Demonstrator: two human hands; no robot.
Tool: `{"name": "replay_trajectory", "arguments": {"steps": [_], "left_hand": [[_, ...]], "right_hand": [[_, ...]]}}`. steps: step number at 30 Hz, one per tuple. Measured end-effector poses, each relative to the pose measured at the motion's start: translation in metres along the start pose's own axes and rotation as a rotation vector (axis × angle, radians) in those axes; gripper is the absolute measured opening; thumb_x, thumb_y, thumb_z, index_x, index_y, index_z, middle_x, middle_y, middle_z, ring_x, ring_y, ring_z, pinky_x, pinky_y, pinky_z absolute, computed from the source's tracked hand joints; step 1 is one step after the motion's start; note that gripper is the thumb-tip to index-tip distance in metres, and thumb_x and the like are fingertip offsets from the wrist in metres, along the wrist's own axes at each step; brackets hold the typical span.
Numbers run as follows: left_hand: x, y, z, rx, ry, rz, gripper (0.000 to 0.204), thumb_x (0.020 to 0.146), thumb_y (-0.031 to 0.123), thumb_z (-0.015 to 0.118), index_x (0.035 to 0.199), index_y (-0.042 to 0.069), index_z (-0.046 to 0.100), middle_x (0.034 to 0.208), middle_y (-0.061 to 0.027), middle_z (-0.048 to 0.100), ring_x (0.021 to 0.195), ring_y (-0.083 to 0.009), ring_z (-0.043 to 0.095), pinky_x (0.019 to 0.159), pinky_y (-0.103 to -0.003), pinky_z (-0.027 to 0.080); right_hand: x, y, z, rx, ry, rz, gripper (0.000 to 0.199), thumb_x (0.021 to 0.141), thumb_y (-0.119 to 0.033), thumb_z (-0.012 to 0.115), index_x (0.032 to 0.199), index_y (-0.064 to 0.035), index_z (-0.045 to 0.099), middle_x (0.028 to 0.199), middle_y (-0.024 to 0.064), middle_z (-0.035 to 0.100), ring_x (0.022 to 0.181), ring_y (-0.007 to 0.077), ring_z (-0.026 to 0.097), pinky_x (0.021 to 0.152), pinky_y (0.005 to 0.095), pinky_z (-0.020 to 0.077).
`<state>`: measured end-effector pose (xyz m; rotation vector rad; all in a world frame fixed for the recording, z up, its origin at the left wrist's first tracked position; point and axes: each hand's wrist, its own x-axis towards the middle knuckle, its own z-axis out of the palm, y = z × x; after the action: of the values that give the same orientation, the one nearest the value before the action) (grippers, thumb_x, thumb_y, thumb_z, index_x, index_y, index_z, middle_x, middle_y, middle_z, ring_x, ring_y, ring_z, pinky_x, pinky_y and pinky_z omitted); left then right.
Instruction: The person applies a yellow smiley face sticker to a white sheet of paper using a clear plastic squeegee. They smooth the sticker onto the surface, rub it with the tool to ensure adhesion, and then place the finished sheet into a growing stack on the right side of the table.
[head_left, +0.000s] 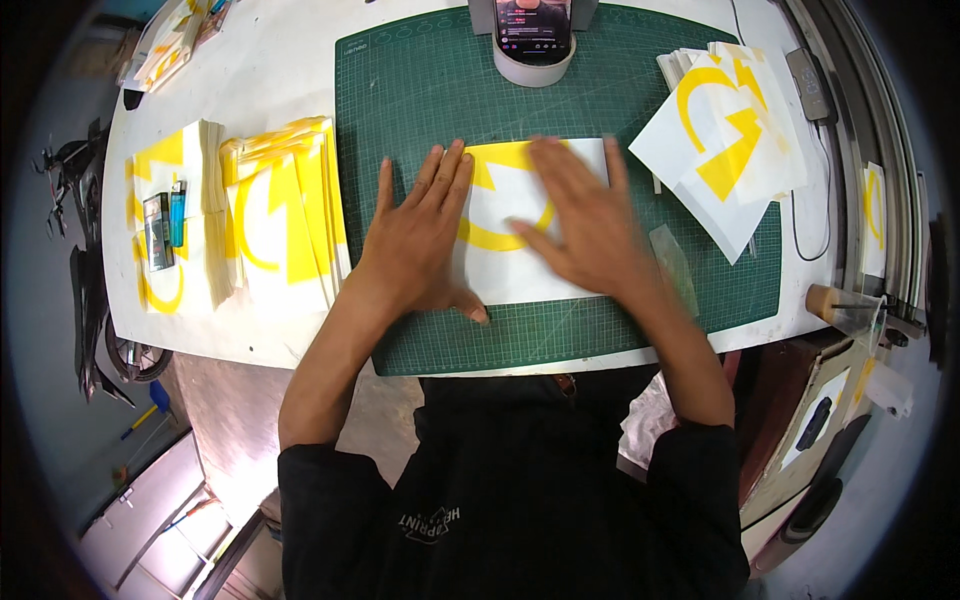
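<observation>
A white sheet with yellow printed shapes (500, 280) lies on a green gridded cutting mat (480, 345). My left hand (412, 245) rests flat over the sheet's left edge, fingers stretched and apart, its thumb at the lower edge. Across the right half of the sheet lies my right hand (595, 225), palm down with spread fingers. Motion slightly blurs that hand, and it covers part of the yellow print. Neither hand grips anything. A thin translucent strip (673, 262) sits on the mat beside my right forearm.
Similar yellow-and-white sheets (690, 180) are piled at the right. Two stacks stand left: one (205, 285) bears a blue lighter (178, 215) and a small dark packet (158, 232); the other (300, 240) is beside it. A phone (533, 25) stands in a round white holder (530, 72) at the back.
</observation>
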<state>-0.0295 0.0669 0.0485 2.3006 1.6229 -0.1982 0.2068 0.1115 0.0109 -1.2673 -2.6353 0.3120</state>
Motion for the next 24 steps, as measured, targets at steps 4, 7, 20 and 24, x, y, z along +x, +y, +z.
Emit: {"name": "replay_trajectory", "arguments": {"steps": [4,7,20,24], "left_hand": [[-0.001,-0.005,0.004,-0.01,0.055,0.043,0.169,0.032,0.07,0.096,0.166,0.001,0.02,0.175,-0.0197,0.02,0.162,-0.0349,0.021,0.128,-0.069,0.011],[-0.001,-0.004,-0.001,-0.049,0.022,0.043,0.171,0.029,0.063,0.099,0.168,0.005,0.018,0.175,-0.0194,0.018,0.162,-0.036,0.018,0.129,-0.066,0.01],[-0.032,0.026,0.05,-0.129,0.473,0.204,0.053,0.091,0.026,0.079,0.138,0.005,0.066,0.145,-0.0138,0.064,0.142,-0.0304,0.055,0.125,-0.061,0.029],[-0.036,0.033,0.062,-0.066,0.599,0.245,0.043,0.087,0.007,0.074,0.13,0.004,0.071,0.135,-0.0129,0.07,0.129,-0.0306,0.065,0.117,-0.054,0.044]], "right_hand": [[-0.022,0.025,-0.017,0.079,-0.024,0.211,0.081,0.102,-0.054,0.059,0.16,-0.0002,0.039,0.164,0.0193,0.044,0.155,0.0329,0.038,0.121,0.0646,0.0279],[-0.022,0.019,-0.016,0.033,0.049,0.149,0.078,0.099,-0.047,0.067,0.157,-0.0008,0.043,0.163,0.0204,0.045,0.154,0.0349,0.039,0.122,0.0612,0.0295],[-0.069,0.002,-0.01,0.203,0.171,-0.143,0.031,0.088,-0.011,0.077,0.118,-0.0042,0.075,0.127,0.0105,0.072,0.131,0.0302,0.063,0.122,0.058,0.0367],[-0.08,-0.002,0.001,0.085,0.275,-0.208,0.033,0.081,-0.005,0.076,0.114,-0.004,0.076,0.126,0.0117,0.073,0.129,0.0317,0.065,0.117,0.0566,0.0439]]}}
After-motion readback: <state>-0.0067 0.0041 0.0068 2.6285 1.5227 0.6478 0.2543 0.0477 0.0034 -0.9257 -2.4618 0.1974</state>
